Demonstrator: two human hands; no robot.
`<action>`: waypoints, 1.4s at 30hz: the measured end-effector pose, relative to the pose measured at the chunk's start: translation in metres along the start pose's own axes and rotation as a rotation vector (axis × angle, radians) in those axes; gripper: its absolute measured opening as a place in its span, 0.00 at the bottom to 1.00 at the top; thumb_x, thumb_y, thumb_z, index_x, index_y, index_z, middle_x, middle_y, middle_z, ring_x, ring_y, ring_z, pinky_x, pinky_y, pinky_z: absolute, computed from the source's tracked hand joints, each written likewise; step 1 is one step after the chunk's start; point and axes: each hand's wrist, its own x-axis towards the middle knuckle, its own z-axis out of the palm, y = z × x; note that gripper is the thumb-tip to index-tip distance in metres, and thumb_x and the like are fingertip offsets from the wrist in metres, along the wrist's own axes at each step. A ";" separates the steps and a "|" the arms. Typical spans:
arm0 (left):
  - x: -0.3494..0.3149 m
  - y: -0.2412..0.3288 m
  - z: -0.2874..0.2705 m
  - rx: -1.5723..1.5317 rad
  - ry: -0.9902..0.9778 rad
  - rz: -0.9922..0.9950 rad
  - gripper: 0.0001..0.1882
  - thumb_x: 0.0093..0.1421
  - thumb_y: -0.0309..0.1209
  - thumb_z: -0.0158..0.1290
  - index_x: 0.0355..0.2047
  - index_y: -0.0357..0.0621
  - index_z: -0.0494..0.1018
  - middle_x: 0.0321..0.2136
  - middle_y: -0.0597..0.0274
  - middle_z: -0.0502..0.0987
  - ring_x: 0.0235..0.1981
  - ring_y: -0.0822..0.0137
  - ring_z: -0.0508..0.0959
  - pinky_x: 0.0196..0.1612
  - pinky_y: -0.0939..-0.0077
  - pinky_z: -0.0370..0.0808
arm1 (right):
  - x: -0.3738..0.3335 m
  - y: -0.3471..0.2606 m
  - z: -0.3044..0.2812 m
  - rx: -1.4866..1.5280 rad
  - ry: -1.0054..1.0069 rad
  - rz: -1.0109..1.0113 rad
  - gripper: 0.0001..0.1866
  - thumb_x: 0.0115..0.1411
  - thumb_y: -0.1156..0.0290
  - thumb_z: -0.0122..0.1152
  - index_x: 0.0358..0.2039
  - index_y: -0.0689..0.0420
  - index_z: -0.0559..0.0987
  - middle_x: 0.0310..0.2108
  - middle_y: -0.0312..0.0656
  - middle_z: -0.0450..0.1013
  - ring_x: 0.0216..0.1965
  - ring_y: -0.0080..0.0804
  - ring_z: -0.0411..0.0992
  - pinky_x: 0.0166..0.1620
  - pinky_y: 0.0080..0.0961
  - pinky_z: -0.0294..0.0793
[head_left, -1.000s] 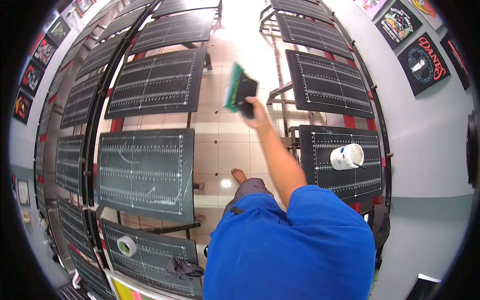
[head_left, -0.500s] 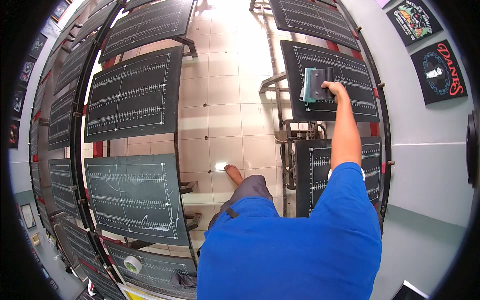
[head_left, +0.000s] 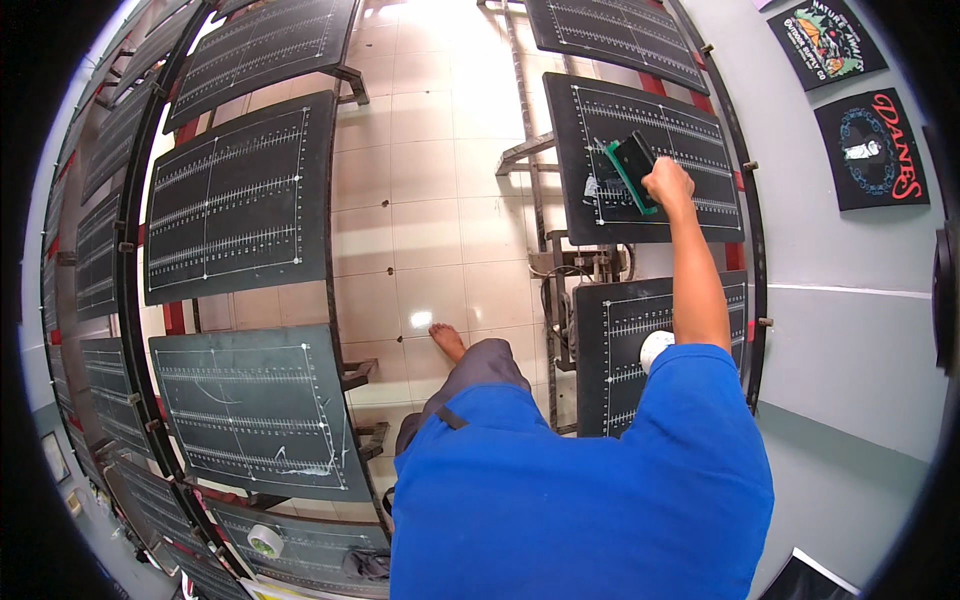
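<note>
My right hand [head_left: 669, 186] is closed around a squeegee [head_left: 634, 160] with a dark holder and a green blade edge. The squeegee slants over the left part of a black flat board [head_left: 715, 212] printed with white ruler lines. Whitish smears [head_left: 591, 188] show on that board beside the blade. Whether the blade edge touches the surface, I cannot tell. My left hand is out of view.
Similar marked boards [head_left: 240, 205] stand in rows on metal frames at both sides of a tiled aisle [head_left: 420, 215]. A white round object [head_left: 655, 347] lies partly behind my right arm. Lower left hold a tape roll [head_left: 265, 541] and dark cloth [head_left: 366, 563].
My right hand has turned the squeegee from nearly upright to a slant and shifted it slightly right over the board. The whole view has moved a little, so most boards appear farther left.
</note>
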 end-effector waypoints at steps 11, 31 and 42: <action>0.013 -0.036 0.022 -0.087 -0.033 0.045 0.21 0.66 0.39 0.47 0.54 0.39 0.69 0.46 0.49 0.78 0.38 0.58 0.80 0.38 0.64 0.77 | -0.036 0.068 -0.003 -0.237 -0.030 0.166 0.15 0.55 0.68 0.61 0.42 0.58 0.85 0.46 0.53 0.79 0.50 0.49 0.78 0.51 0.41 0.78; -0.086 -0.193 0.085 -0.975 0.231 -0.057 0.19 0.68 0.42 0.48 0.52 0.43 0.70 0.46 0.52 0.79 0.39 0.58 0.81 0.39 0.65 0.78 | -0.456 -0.527 0.013 0.326 0.091 -1.681 0.15 0.53 0.70 0.61 0.43 0.50 0.81 0.40 0.48 0.79 0.44 0.50 0.77 0.46 0.44 0.75; -0.142 -0.384 0.244 -0.521 0.312 0.084 0.15 0.63 0.41 0.49 0.39 0.43 0.75 0.34 0.48 0.79 0.33 0.55 0.80 0.33 0.59 0.76 | -0.637 -0.591 0.088 0.178 0.338 -1.812 0.07 0.57 0.73 0.56 0.33 0.56 0.83 0.36 0.47 0.78 0.41 0.45 0.79 0.41 0.40 0.80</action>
